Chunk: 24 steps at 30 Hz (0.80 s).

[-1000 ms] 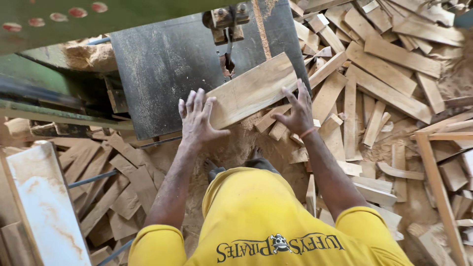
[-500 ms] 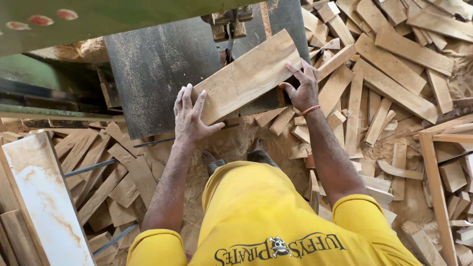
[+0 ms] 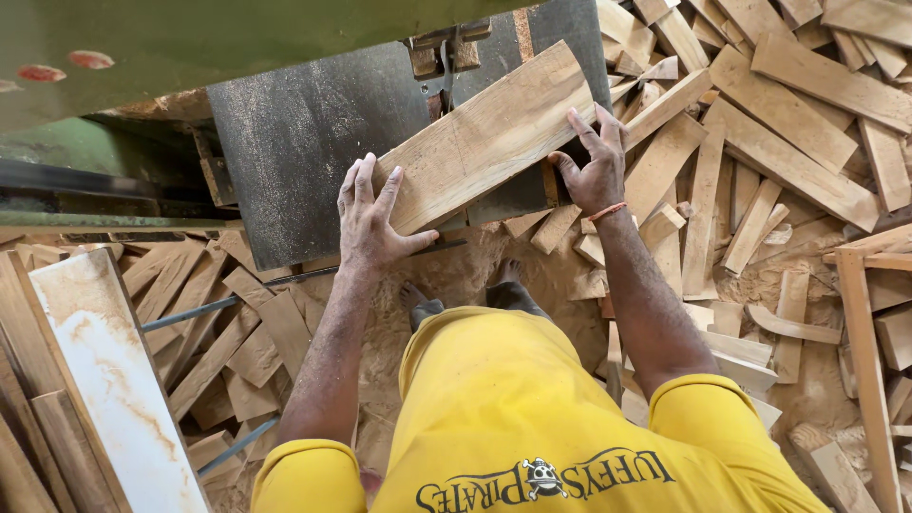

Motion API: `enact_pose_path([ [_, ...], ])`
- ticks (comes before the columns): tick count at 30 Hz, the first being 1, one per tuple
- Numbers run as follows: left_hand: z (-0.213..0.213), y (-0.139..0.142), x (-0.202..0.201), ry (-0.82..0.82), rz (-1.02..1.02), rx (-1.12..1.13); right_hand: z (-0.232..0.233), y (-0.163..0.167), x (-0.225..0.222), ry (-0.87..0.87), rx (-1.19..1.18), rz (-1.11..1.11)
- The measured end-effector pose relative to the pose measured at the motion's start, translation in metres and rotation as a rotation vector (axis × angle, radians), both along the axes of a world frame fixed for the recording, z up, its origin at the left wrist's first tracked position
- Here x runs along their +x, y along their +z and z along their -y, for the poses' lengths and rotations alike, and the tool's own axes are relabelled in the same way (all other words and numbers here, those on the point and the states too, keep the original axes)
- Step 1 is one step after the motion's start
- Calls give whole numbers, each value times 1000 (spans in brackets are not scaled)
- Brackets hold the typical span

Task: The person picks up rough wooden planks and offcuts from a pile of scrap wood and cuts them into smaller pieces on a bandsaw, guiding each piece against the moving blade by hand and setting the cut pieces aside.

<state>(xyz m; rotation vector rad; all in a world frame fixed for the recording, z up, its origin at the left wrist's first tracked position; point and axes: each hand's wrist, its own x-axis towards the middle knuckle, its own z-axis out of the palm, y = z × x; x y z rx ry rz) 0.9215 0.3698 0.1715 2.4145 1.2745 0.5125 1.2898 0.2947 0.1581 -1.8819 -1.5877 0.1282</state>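
1. Both hands press flat on a wooden plank (image 3: pixel 489 133); neither grip closes around it. Left hand (image 3: pixel 369 220) lies palm down, fingers spread, on the plank's near left end, thumb hooked under the near edge.
2. Right hand (image 3: pixel 597 163) holds the plank's right end, fingers spread over the top face and thumb against the end edge; an orange band circles the wrist.
3. Plank: pale, rectangular, lying flat and slanted, its left end nearer than its right, on the dark metal saw surface (image 3: pixel 304 133).
4. Blade guide (image 3: pixel 445 57): a metal fitting at the plank's far edge, with a thin vertical blade below it meeting the wood.
5. Green machine housing (image 3: pixel 190 38) spans the far left.
6. Offcut pile (image 3: pixel 779 142): many loose boards and strips heaped on the floor at right; further strips lie at near left.
7. Sawdust (image 3: pixel 456 275) covers the floor under the surface, around the person's bare feet.
8. White-stained board (image 3: pixel 114 380) leans at near left.
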Motion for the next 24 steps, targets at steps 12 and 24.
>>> enact_pose_path([
  [12,-1,-1,1,-2,-27,-11,-1,-9,6,-3,-19,1],
  [24,-8,-1,6,8,-42,-12,-10,-6,6,-1,-27,8],
])
